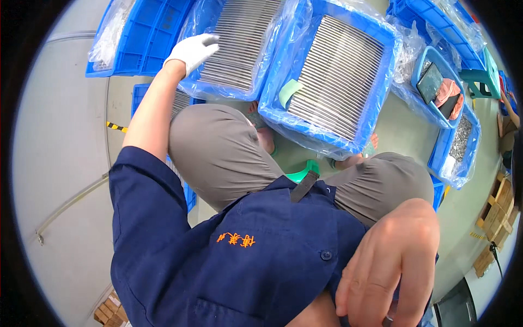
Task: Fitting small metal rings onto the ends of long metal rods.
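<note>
My left hand (192, 53), in a white glove, is over the near left part of a blue crate (215, 92) lined with clear plastic. Its fingers are stretched out toward rows of thin metal rods (239, 41), and nothing shows in them. Whether it touches the rods I cannot tell. My right hand (389, 256) is bare and raised close in front of my chest at the lower right. Those fingers are bent and close together; their tips are partly hidden, and so is anything they may hold. A shiny band shows among them.
Between my knees stands a second lined blue crate (305, 128) of metal rods (338, 76), a pale green piece (290, 92) on its left side. To the right, a blue basket (436, 111) holds a dark phone-like device (430, 83) and pink cloth (448, 92). More crates surround me.
</note>
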Demonstrator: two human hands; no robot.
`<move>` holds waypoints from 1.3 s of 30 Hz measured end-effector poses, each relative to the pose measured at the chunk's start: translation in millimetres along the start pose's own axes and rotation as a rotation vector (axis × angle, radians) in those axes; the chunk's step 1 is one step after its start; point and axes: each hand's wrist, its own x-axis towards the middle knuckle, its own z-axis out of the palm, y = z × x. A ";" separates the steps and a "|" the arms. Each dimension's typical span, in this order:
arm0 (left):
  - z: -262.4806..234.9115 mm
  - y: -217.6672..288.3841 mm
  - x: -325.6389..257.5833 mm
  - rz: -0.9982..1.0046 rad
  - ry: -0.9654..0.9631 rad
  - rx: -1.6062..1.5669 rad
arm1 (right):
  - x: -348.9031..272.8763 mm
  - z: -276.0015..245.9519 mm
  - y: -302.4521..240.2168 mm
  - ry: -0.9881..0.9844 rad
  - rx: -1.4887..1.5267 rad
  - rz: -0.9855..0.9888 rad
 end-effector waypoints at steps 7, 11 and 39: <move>80.9 -63.1 18.4 0.112 -0.247 0.438 | -22.5 -46.1 10.4 0.238 -0.218 -0.199; 91.0 -53.1 34.7 0.150 -0.356 0.518 | -42.8 -61.4 14.1 0.374 -0.214 -0.256; 104.6 -59.2 55.5 0.192 0.057 0.415 | -42.7 -70.0 11.1 0.630 -0.118 -0.186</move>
